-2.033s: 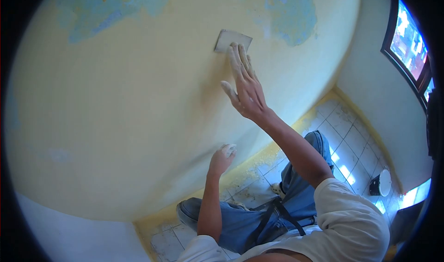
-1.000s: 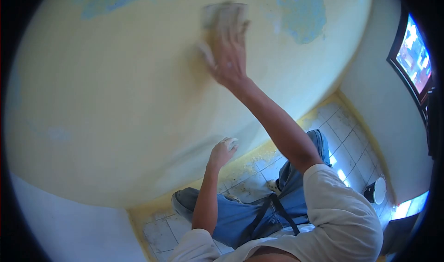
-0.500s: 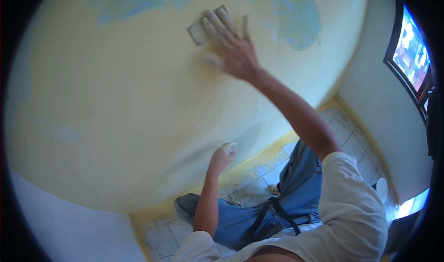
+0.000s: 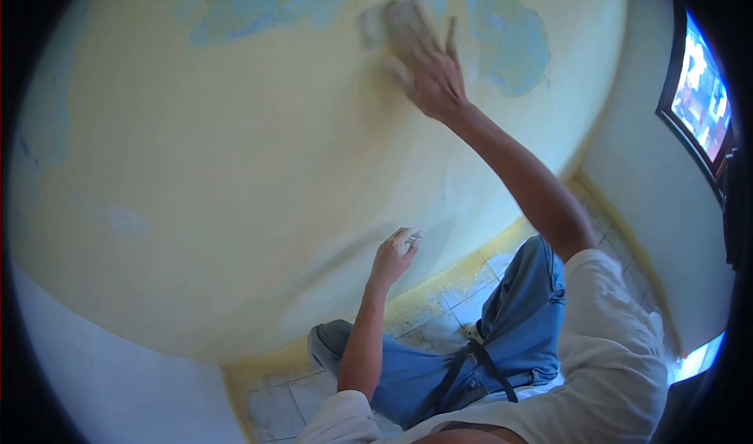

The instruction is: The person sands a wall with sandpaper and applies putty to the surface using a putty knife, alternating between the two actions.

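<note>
High on the yellow wall [image 4: 235, 154], my right hand [image 4: 433, 71] lies over a flat, rectangular piece of sandpaper [image 4: 372, 28], holding it against the surface. Motion blurs its fingers, which look whitened with dust; one edge of the sheet sticks out at their left. Lower down, my left hand [image 4: 392, 257] is close to the wall with its fingers curled. Something pale shows at its fingertips, too small to tell from dust on the skin.
Blue patches [image 4: 271, 1] show through the wall's upper part, with another blue patch [image 4: 510, 44] at right. My bent legs in jeans [image 4: 502, 311] rest over a dusty tiled floor [image 4: 439, 326]. A dark-framed window [image 4: 698, 91] is at the right.
My right hand has slid right and slightly up the wall with the sandpaper. The left hand has shifted a little right and up. The camera view has moved slightly too.
</note>
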A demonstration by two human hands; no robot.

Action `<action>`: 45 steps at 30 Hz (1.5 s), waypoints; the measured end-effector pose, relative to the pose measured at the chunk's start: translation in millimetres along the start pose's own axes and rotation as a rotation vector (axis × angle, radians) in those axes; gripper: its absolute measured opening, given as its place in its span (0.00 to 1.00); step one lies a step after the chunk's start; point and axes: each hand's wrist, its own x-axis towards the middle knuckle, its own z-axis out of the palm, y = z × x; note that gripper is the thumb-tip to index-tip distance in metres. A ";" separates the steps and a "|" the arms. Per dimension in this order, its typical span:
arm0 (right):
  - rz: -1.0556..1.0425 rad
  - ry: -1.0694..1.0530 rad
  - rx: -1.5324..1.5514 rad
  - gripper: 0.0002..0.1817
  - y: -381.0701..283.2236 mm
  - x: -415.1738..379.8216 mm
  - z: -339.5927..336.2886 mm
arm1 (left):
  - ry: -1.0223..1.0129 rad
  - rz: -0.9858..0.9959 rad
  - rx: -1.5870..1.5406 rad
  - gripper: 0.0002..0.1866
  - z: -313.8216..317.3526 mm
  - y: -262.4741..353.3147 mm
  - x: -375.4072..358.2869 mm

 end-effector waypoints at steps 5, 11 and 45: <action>-0.123 0.031 0.319 0.50 -14.9 -15.5 -0.6 | 0.101 0.091 -0.051 0.13 2.3 15.5 16.7; -0.310 -0.124 0.386 0.55 -17.8 -28.8 -11.2 | 0.157 0.105 -0.113 0.13 8.5 15.1 20.8; 0.268 -0.065 0.628 0.49 -37.5 -124.5 8.2 | -0.007 0.006 0.149 0.12 7.9 -8.3 3.4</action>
